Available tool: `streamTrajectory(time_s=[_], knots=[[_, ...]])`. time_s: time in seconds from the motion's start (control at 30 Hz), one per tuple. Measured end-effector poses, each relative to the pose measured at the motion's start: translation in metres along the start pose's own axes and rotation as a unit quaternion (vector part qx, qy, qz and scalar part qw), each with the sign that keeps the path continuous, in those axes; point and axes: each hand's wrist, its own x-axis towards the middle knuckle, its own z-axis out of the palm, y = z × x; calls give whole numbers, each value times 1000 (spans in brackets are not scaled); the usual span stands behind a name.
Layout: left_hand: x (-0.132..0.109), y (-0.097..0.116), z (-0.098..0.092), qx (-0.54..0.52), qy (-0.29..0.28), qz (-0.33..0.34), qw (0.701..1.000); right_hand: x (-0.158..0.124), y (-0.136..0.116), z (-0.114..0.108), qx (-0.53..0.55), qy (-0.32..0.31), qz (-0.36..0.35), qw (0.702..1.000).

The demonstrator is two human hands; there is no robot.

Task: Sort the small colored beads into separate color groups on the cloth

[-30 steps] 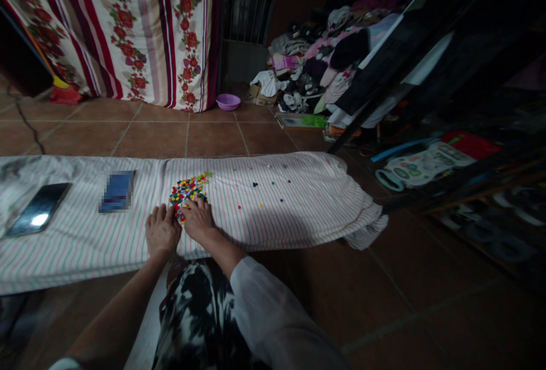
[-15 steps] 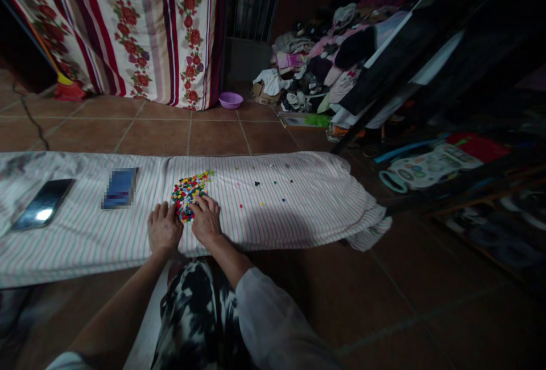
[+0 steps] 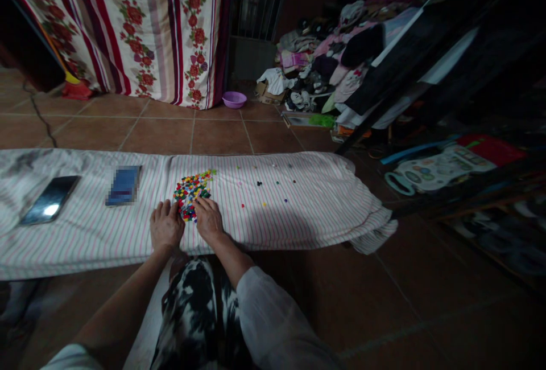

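A pile of tiny multicoloured pieces [image 3: 186,192], like beads or small bricks, lies on a striped cloth [image 3: 140,233]. My left hand [image 3: 166,227] rests flat at the pile's near left side, fingers stretched out. From the near right, my right hand [image 3: 209,221] reaches in with its fingers extended and their tips on the pile's edge. Nothing is visibly held in either hand, though the undersides of the fingers are hidden. Right of the pile, several single pieces lie spread out, among them a red piece [image 3: 243,205], a yellow piece [image 3: 264,204] and a small black cluster [image 3: 259,184].
A dark phone [image 3: 50,200] and a second phone [image 3: 123,185] with a blurred-out screen lie on the cloth to the left. Beyond are a purple basin [image 3: 234,99], a flowered curtain [image 3: 149,34], a red broom [image 3: 77,90] and a heap of clothes [image 3: 324,62].
My right hand has drawn back slightly towards me, baring more dark green pieces at the pile's right edge. The left hand stays beside the pile. The whole view has shifted a little.
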Motion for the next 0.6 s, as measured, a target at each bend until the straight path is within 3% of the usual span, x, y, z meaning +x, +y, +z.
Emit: streamTrajectory(time_s=[0.13,0.3,0.6], knots=[[0,0,0,-15,2,-6,1000,-3,1,-2,1,3,-2,1000],[0,0,0,-6,3,-7,1000,-5,1,-4,18,28,48,998],[1,2,-4,5,-15,-11,1000,-5,4,-2,26,3,-48,999]])
